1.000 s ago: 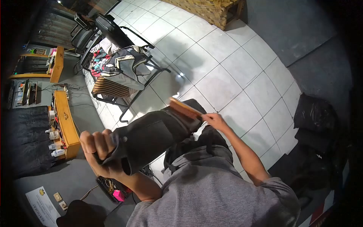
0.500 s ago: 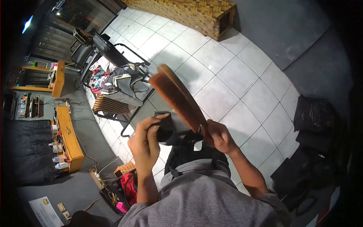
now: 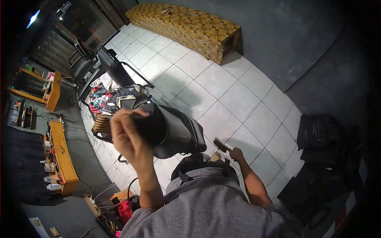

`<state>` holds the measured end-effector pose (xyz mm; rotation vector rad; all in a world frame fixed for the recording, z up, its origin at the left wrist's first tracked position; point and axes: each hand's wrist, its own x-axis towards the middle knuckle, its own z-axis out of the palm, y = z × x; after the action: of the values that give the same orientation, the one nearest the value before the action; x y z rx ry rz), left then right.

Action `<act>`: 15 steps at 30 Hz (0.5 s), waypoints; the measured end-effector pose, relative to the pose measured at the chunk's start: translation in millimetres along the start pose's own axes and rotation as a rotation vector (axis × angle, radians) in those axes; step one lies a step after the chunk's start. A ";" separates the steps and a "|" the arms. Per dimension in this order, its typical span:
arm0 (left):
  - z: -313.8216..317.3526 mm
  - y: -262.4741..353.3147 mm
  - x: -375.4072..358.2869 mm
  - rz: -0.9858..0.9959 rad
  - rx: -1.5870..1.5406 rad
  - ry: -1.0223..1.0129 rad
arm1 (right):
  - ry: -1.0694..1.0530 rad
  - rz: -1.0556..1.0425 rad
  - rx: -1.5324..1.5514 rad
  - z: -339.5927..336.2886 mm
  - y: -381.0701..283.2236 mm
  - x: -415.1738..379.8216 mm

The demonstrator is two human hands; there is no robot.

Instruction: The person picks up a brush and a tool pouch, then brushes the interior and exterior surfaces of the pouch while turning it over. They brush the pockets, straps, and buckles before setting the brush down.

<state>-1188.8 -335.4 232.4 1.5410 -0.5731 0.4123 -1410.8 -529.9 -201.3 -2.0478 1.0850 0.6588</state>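
- The left hand (image 3: 129,139) is raised, its fingers curled and clamped on the near end of a soft black-and-grey fabric item (image 3: 178,133); the hand is slightly blurred, so the exact placing of each fingertip cannot be told.
- The fabric item stretches away from the left fingers towards the right hand — its black end at the left fingers, a broad grey band beyond them, and a black far end well apart from the right fingers.
- The right hand (image 3: 237,154) is lower and closed, its fingers together around the handle of a brown brush with a wooden back (image 3: 220,145).
- The brush head juts out from the right fingers towards the fabric item and is apart from it, above the pale tiled floor (image 3: 222,99).
- Beyond the left fingers, a heap of mixed patterned clothes (image 3: 107,95) lies on a black metal-framed seat (image 3: 139,75), with a brown striped cloth (image 3: 102,123) close behind those fingers.
- Farther out to the left of the left fingers is a yellow wooden drawer unit (image 3: 61,154), white bottles (image 3: 53,186) beside it.
- Well beyond both hands stands a long woven-pattern bench (image 3: 186,25); to the right of the right fingers — well apart — is a black plastic bag (image 3: 319,129).
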 end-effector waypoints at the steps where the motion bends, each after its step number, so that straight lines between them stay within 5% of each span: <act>1: 1.2 -5.2 0.6 -0.092 0.055 -0.004 | 0.025 -0.057 0.047 -4.1 -14.8 -8.4; 3: 2.1 -23.1 1.3 -0.176 0.008 -0.088 | 0.209 -0.347 0.188 -40.6 -75.3 -62.7; 5: 7.3 -29.0 4.7 -0.269 -0.071 -0.169 | -0.020 -0.327 0.758 -87.4 -144.6 -111.9; 7: 3.1 -36.3 12.6 -0.295 0.027 -0.310 | -0.022 -0.584 0.873 -117.0 -192.0 -151.8; 9: 6.8 -32.5 18.8 -0.327 -0.060 -0.326 | 0.051 -0.694 0.745 -126.7 -223.6 -165.6; 10: 6.8 -30.6 23.6 -0.333 -0.068 -0.326 | 0.331 -0.960 0.442 -123.4 -231.5 -164.8; 13: -0.1 -34.9 39.8 -0.356 -0.150 -0.330 | 0.102 -0.841 0.729 -119.0 -261.5 -146.2; 15: -8.7 -43.5 51.8 -0.432 -0.499 -0.205 | 0.198 -0.796 0.364 -73.9 -224.8 -70.6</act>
<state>-1120.8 -332.4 227.9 1.1813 -0.4399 -0.2121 -1248.4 -465.9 -26.6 -2.0099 0.3665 -0.1379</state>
